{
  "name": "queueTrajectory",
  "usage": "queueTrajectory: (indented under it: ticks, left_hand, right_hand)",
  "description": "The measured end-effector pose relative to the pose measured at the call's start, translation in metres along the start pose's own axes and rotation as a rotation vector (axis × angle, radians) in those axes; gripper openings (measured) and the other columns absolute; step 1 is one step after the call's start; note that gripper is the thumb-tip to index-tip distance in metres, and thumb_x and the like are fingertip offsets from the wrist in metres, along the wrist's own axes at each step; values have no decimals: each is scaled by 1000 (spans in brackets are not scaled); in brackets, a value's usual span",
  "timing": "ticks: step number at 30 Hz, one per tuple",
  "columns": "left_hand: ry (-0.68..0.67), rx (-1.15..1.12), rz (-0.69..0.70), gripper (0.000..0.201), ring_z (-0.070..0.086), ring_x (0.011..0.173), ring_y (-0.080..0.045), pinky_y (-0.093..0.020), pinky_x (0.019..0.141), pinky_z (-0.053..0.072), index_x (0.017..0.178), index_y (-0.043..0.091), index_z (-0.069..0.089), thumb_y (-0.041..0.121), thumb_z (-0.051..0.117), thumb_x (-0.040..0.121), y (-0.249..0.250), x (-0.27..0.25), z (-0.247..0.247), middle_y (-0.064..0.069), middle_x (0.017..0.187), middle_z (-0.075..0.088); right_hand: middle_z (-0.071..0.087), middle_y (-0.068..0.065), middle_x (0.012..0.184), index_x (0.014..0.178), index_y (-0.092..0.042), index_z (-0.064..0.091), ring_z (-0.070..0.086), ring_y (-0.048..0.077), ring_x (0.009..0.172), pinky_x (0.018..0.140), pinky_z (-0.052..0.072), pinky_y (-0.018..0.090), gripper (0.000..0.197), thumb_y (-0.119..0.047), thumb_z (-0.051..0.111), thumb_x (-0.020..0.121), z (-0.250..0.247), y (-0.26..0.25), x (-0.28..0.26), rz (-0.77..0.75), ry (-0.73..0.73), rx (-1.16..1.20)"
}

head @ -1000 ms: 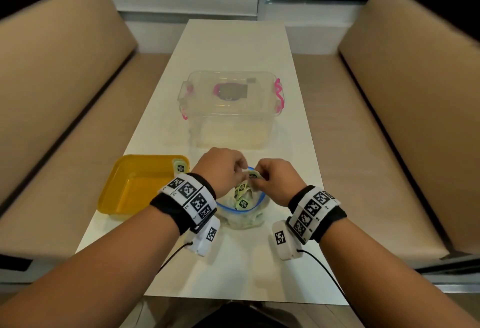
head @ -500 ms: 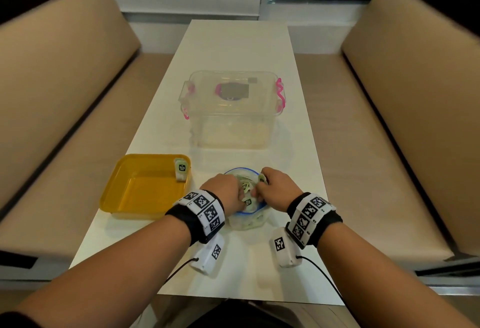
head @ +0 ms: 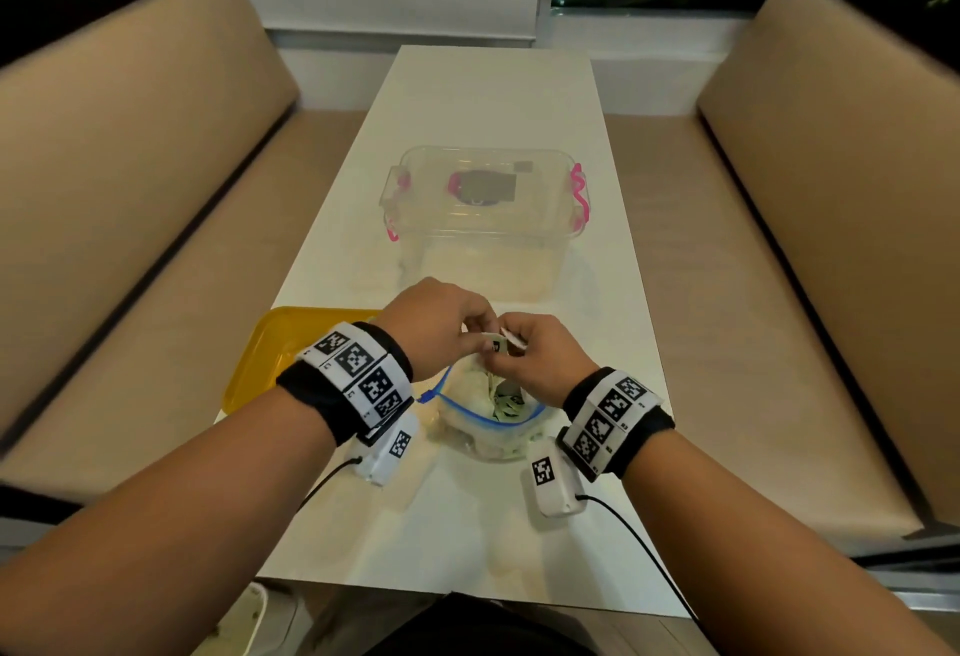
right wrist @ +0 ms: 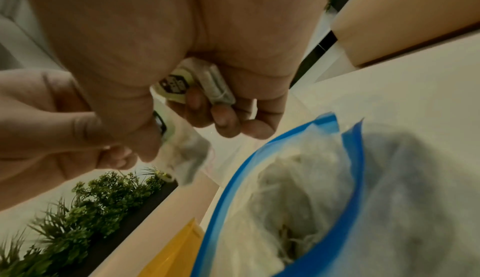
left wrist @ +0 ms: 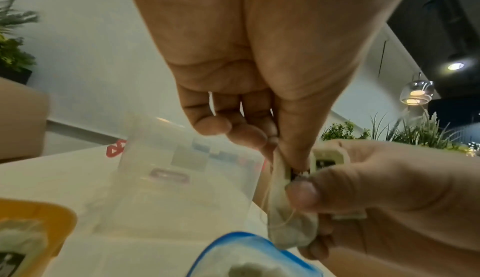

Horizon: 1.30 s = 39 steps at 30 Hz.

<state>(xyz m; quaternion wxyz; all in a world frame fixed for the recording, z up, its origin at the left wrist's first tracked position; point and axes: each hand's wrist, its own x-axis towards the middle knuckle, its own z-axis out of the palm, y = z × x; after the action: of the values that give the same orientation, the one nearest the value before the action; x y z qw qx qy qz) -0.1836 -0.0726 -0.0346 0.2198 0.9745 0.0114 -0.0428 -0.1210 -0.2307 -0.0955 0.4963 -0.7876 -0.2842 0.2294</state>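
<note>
A clear zip bag (head: 493,419) with a blue rim stands open on the white table, with several tea bags inside. Both hands hover just above its mouth. My left hand (head: 441,323) pinches the top of one tea bag (left wrist: 291,230) between thumb and fingers. The thumb of my right hand (head: 540,359) presses on the same tea bag (right wrist: 179,152). Its curled fingers hold a second tea bag (right wrist: 221,88) with a tag. In the head view only a small tag (head: 496,343) shows between the hands.
A yellow tray (head: 270,359) sits left of the zip bag, partly behind my left wrist, with one tea bag (left wrist: 20,240) in it. A clear plastic box (head: 483,219) with pink handles stands further back. Beige benches flank the table.
Half a second ago both hands were down in the zip bag's mouth. They have risen above it, holding tea bags between them.
</note>
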Motion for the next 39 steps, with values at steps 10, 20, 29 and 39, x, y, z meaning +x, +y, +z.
queueTrajectory:
  ticks: [10,20,29,39]
  left_hand:
    - [55,139,0,6,46,67,-4,-24,66,33,90,33,69,37,65,89,-40,-16,-42,15,79,62]
    - [-133,288,-220,11,64,83,-18,-27,69,45,87,29,72,21,65,87,-114,-11,-58,7,89,69]
    - [-346,429,-238,10,67,78,-24,-34,76,58,87,21,75,14,68,83,-143,23,-6,-1,89,71]
    - [-275,396,-208,15,66,82,-22,-32,75,56,95,22,73,33,66,86,-147,36,-6,-1,94,71]
  right_hand:
    - [49,-8,58,66,-25,60,42,9,54,57,35,25,22,-21,74,83,44,-23,32,1,13,18]
    - [48,7,81,88,-19,39,42,21,72,65,38,37,10,-22,48,82,71,-38,53,208,111,146]
    - [72,10,88,87,-18,61,70,27,82,80,59,47,5,-15,62,90,79,-35,58,175,127,30]
    - [76,6,83,82,-23,70,71,30,85,74,56,37,7,-17,73,86,84,-29,60,210,200,92]
